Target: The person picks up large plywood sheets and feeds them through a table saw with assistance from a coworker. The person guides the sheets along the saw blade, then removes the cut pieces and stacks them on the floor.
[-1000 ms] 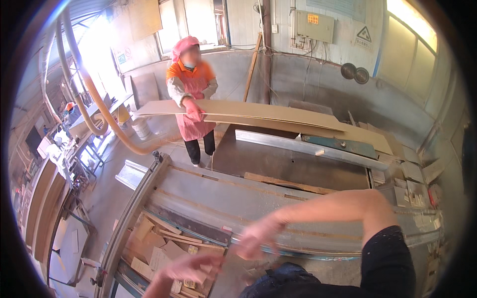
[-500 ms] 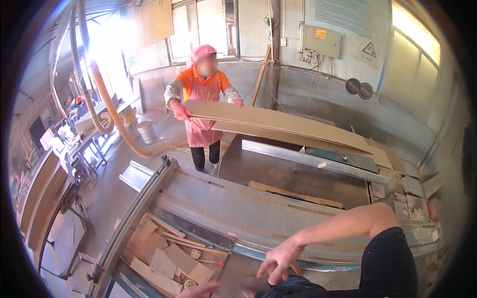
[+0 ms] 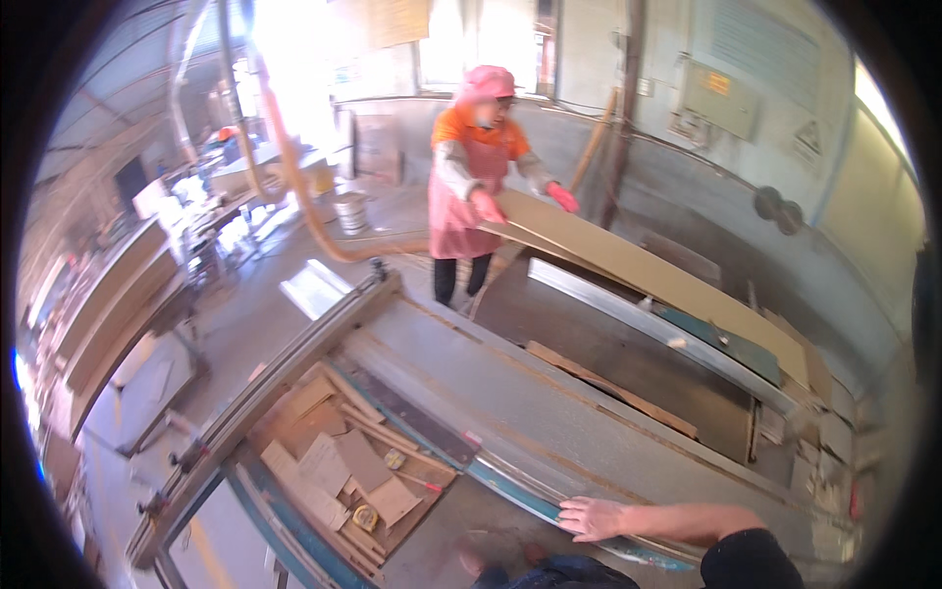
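My right hand (image 3: 592, 518) lies with its fingers stretched over the near edge of a long grey sliding machine table (image 3: 510, 407). Nothing is held in it. My left hand is out of the picture. Across the machine, a person (image 3: 481, 187) in a pink cap, orange shirt and striped apron grips the end of long tan boards (image 3: 648, 277) with pink gloves. The boards' other end rests over the far side of the machine, beyond a silvery metal fence (image 3: 648, 327).
A wood strip (image 3: 613, 391) lies on the dark tabletop. Offcuts and a yellow tape measure (image 3: 365, 517) lie on a board near a long metal crossbar (image 3: 285, 398). Curved panels (image 3: 118, 314) stand stacked at left. An orange hose (image 3: 299, 187) hangs behind, near a white bucket (image 3: 350, 212).
My right hand has come down onto the table edge, and my left hand has left the picture. The other person's end of the boards is lower. The view has turned left.
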{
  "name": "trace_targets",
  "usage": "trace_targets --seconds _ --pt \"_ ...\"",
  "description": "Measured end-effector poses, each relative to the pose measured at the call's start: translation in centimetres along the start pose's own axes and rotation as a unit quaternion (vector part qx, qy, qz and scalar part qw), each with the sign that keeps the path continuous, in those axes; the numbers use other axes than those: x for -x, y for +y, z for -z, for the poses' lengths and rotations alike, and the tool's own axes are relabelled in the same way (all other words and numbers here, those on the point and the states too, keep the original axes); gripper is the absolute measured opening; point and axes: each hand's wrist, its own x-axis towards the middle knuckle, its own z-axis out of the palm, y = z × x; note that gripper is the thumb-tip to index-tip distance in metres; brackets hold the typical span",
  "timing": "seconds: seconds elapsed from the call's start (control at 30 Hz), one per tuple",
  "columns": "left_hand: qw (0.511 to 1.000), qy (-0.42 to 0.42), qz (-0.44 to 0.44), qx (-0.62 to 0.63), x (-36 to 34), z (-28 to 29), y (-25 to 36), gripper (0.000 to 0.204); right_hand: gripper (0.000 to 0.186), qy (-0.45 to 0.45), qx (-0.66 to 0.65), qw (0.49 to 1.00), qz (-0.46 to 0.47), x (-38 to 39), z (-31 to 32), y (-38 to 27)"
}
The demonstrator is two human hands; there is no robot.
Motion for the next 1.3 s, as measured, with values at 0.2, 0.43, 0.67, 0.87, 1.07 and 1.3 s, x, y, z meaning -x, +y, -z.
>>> trace_targets --seconds 0.2,0.43,0.67,0.87,1.07,1.3 --pt "0.952 -0.217 0.211 0.045 -1.6 0.5 0.0 0.099 0.028 0.065 0.044 0.986 0.145 2.1 -3.2 2.1" --pt "0.967 -0.18 0.175 0.05 -2.7 -0.1 -3.5 0.12 0.026 0.147 -0.047 0.974 0.164 2.8 -4.6 2.0" --pt "0.969 -0.168 0.18 0.038 1.1 2.3 -3.7 0.116 0.026 0.145 -0.025 0.977 0.153 5.2 -2.7 0.2" --pt "0.951 -0.23 0.205 0.029 1.7 6.3 -1.0 0.12 0.028 0.148 -0.014 0.98 0.128 7.1 -1.9 -1.2" --pt "0.95 -0.235 0.203 0.022 1.4 6.3 -2.7 0.119 0.029 0.146 -0.032 0.98 0.133 7.0 -1.7 -1.6" --pt "0.963 -0.194 0.186 0.037 1.5 6.0 -2.2 0.115 0.026 0.139 -0.065 0.981 0.115 7.1 -1.7 -2.4"
